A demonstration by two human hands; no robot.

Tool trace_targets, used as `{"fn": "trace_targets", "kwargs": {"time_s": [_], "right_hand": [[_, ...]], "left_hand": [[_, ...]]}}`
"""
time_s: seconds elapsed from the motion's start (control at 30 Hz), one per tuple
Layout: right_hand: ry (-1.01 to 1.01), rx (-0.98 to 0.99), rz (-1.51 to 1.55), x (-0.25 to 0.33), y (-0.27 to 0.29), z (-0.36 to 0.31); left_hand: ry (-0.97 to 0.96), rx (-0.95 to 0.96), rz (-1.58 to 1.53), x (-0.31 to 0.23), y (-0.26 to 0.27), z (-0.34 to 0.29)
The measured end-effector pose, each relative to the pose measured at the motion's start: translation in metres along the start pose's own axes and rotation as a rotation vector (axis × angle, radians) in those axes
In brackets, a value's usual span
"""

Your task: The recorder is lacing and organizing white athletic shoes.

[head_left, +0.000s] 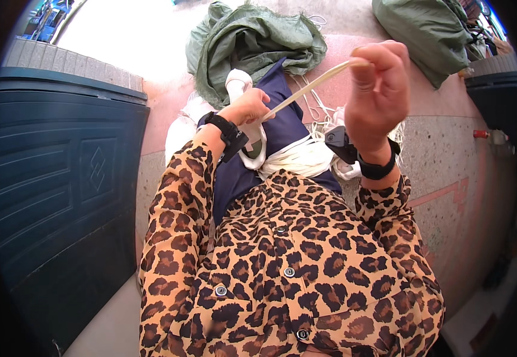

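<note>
My right hand [383,89] is raised at the upper right, thumb and fingers pinching one end of a cream-white shoelace [313,85]. The lace runs taut down and left to my left hand [246,108]. That hand is closed round a white shoe [257,159] over my lap, where the lace meets it. The shoe's opening with a greyish-green inside faces me, and a rounded white part [238,78] shows beyond my fingers. Much of the shoe's upper is hidden by the hand. A bundle of loose white laces [300,157] lies across my dark blue lap.
A crumpled green woven sack [264,44] lies on the ground ahead. A fuller green sack [422,38] stands at the far right. White items [182,131] sit beside my left leg. A dark blue panelled door [62,172] borders the left; a small red object [480,134] is at right.
</note>
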State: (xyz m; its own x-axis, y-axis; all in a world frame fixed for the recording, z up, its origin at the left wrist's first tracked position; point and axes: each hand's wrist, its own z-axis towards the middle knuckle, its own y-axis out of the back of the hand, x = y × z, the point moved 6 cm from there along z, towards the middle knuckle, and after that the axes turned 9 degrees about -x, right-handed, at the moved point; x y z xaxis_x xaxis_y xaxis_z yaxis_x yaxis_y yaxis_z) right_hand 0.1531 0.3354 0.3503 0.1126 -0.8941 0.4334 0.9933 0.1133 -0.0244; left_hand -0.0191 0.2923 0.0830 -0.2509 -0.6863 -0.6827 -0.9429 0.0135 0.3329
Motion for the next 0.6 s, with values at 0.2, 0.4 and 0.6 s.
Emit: {"fn": "trace_targets", "kwargs": {"time_s": [0.2,0.4,0.6], "right_hand": [[-0.146,0.017,-0.020,-0.007,0.010,0.012],[-0.765,0.288,0.371,-0.054,-0.017,-0.032],[-1.391,1.151,0.581,-0.054,-0.080,-0.179]], "left_hand": [[-0.244,-0.261,0.237,-0.001,0.011,-0.001],[-0.393,-0.664,0.241,0.042,0.065,-0.047],[-0.480,-0.615,0.403,0.071,0.052,-0.068]]}}
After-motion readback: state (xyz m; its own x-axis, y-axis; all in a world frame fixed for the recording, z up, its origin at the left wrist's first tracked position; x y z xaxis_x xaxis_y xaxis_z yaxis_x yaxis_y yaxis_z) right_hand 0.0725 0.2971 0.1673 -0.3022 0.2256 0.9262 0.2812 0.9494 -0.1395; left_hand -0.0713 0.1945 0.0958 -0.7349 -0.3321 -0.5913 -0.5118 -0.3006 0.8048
